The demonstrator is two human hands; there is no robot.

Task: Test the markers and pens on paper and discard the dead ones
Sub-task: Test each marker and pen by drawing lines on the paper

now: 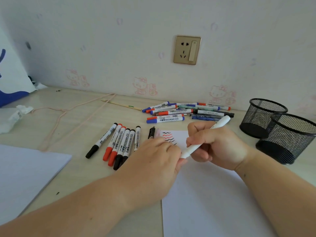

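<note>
White pen [205,139] in R hand [220,146], L hand [153,161] pinching cap end (prob. uncapping).

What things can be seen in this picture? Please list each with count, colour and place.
white pen: one, gripped by right hand
whiteboard markers in a row: six, black and red caps, left of the sheet
heap of markers and pens: many, blue and red caps, by the wall
white paper sheet: one, black and red squiggles, under the hands
black mesh pen cups: two, right
wall socket: one, gold
left hand: at the pen's tip
right hand: above the sheet
</note>
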